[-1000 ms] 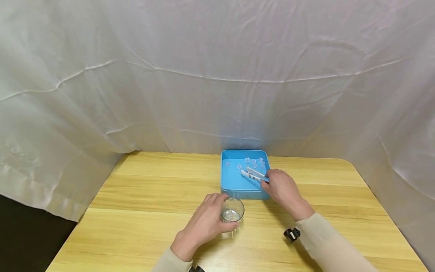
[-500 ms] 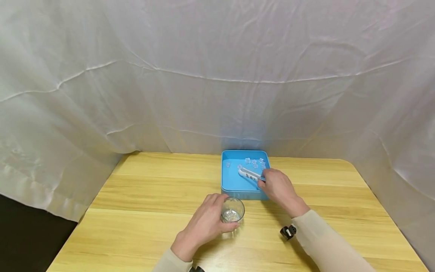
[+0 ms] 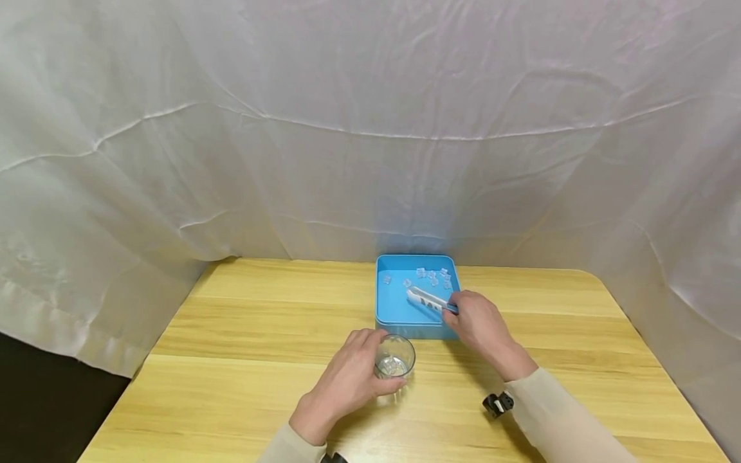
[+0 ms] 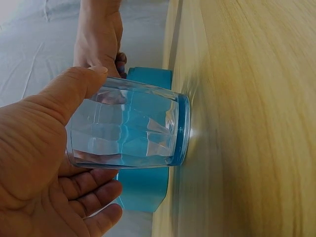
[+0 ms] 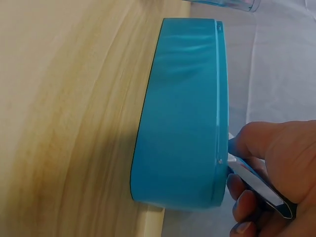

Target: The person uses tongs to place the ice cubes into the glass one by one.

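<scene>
My left hand [image 3: 346, 374] holds a clear drinking glass [image 3: 404, 355] upright on the table, thumb on the near side and fingers on the far side. Some clear pieces show at the bottom of the glass. My right hand [image 3: 479, 326] grips white and blue tongs [image 3: 427, 300] over the right front of a light blue tray [image 3: 386, 315]. The tongs' arms lie close together, their tips just in front of a lone clear cube [image 3: 407, 283]. In the right wrist view, the tray wall [image 5: 180, 113] hides the tips of the tongs.
Several clear cubes [image 3: 433, 275] cluster at the tray's back right, and another cube [image 3: 387, 280] lies near its left wall. Pale curtains [image 3: 370, 161] hang behind and beside the wooden table [image 3: 243, 334]. A black device [image 3: 498, 405] sits at my right wrist.
The tongs' arms have come together from a spread position. My right hand shifted slightly left, then back right. My left hand and the glass have stayed in place.
</scene>
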### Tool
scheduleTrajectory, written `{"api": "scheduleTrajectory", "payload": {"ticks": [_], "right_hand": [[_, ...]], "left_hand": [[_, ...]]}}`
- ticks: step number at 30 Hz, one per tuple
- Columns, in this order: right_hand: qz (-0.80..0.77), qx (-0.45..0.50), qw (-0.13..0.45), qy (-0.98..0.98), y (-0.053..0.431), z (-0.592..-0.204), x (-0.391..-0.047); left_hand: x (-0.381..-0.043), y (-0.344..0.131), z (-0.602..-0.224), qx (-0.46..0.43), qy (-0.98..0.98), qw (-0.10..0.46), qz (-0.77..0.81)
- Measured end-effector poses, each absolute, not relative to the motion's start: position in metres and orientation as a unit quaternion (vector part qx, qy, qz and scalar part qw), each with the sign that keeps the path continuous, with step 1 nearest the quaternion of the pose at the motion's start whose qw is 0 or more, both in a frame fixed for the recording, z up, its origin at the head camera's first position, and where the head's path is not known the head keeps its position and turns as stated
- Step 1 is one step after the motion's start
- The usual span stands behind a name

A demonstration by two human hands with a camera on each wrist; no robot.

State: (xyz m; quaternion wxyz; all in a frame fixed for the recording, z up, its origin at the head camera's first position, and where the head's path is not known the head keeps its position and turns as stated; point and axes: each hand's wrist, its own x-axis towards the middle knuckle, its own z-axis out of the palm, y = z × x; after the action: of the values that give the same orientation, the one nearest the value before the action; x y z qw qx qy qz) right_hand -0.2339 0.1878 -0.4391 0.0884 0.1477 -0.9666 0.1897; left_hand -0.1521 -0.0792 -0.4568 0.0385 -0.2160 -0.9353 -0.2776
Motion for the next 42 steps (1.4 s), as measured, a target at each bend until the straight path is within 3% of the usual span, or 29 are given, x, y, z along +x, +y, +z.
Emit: {"api": "scheduleTrajectory", "payload": {"ticks": [22, 33, 42], "right_hand": [[0.244, 0.229, 0.149, -0.93, 0.208, -0.42, -0.181], [0.248, 0.309, 0.137, -0.908, 0.213, -0.396, -0.153], [0.254, 0.348, 0.095, -0.898, 0.208, -0.391, -0.149]], "left_hand": [[-0.145, -0.085, -0.455, -0.206, -0.928, 0.035, -0.308], [-0.143, -0.087, -0.45, -0.221, -0.94, 0.058, -0.253], [-0.143, -0.087, -0.451, -0.222, -0.94, 0.061, -0.251]]}}
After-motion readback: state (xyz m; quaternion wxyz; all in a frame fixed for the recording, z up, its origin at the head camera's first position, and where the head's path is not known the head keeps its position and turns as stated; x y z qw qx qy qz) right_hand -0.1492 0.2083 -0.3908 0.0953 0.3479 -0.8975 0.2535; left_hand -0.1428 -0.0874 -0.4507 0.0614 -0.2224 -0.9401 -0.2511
